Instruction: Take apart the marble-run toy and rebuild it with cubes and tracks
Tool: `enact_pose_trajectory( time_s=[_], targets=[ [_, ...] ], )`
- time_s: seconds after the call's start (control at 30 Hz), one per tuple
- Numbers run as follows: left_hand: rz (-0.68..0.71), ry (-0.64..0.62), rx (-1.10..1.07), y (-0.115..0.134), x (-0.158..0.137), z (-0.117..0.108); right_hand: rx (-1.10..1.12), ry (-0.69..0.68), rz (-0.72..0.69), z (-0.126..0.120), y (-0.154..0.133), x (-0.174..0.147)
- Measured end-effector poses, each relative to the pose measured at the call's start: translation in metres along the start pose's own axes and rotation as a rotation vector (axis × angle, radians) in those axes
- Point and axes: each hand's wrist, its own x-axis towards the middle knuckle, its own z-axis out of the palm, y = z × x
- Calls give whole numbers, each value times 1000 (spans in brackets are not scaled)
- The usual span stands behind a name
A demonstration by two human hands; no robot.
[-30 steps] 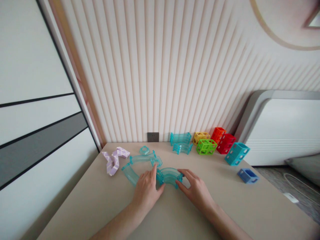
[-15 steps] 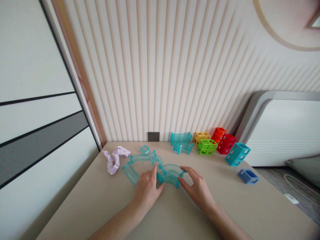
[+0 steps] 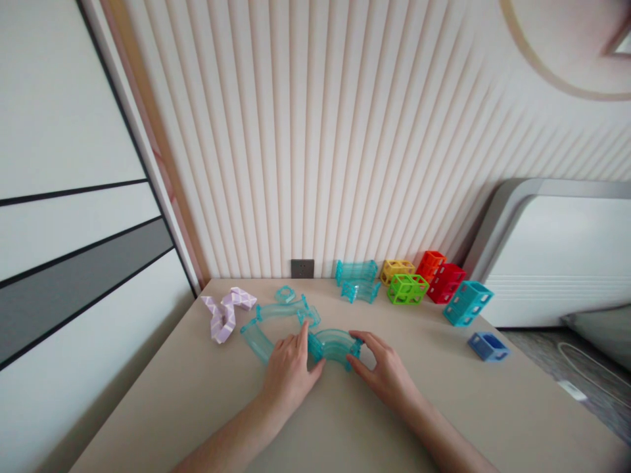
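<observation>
A curved translucent teal track piece [image 3: 336,339] lies on the table between my hands. With thumb and fingers, my right hand [image 3: 383,364] grips its right end. My left hand [image 3: 290,363] has its index finger pointed forward and its thumb at the near side, closed around the left joint of the curve; its palm side is hidden. Left of that hand, more teal track pieces [image 3: 283,310] form a bent run, partly covered by the hand. At the end of this run, a small teal connector [image 3: 309,315] sits close to my left fingertip.
A lilac folded snake-like toy [image 3: 224,316] and a small teal ring piece [image 3: 284,294] lie at the back left. By the wall stand spare teal tracks [image 3: 357,272], a yellow [image 3: 396,269], a green [image 3: 408,289], a red [image 3: 446,284] and blue blocks [image 3: 488,346]. The table's right edge drops to the floor.
My right hand has shifted slightly left along with the curved track piece, whose left end now lies closer against my left hand. My left hand has barely moved.
</observation>
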Motion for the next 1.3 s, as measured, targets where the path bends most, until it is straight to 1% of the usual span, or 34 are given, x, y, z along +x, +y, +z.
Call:
enact_pose_trajectory(
  time_s=[0.13,0.3,0.6,0.7,0.93,1.1,1.3],
  targets=[
    [-6,-28,18,1,0,-2,-10,-13,4,-2,-2,-1],
    [-2,-17,20,0,0,0,-52,-18,27,-4,-4,-1],
    [-6,-16,37,0,-1,2,-152,-86,125,-4,-4,-1],
    [-2,-16,39,0,-1,3,-177,-94,138,-3,-4,-1],
    [-3,-8,21,0,-1,1,-261,-89,103,-3,-6,-2],
    [-9,-26,28,1,0,-1,-307,-87,61,-2,-5,-3],
    [-10,-39,31,2,0,-1,-359,-109,55,-1,-5,-5]
  ],
)
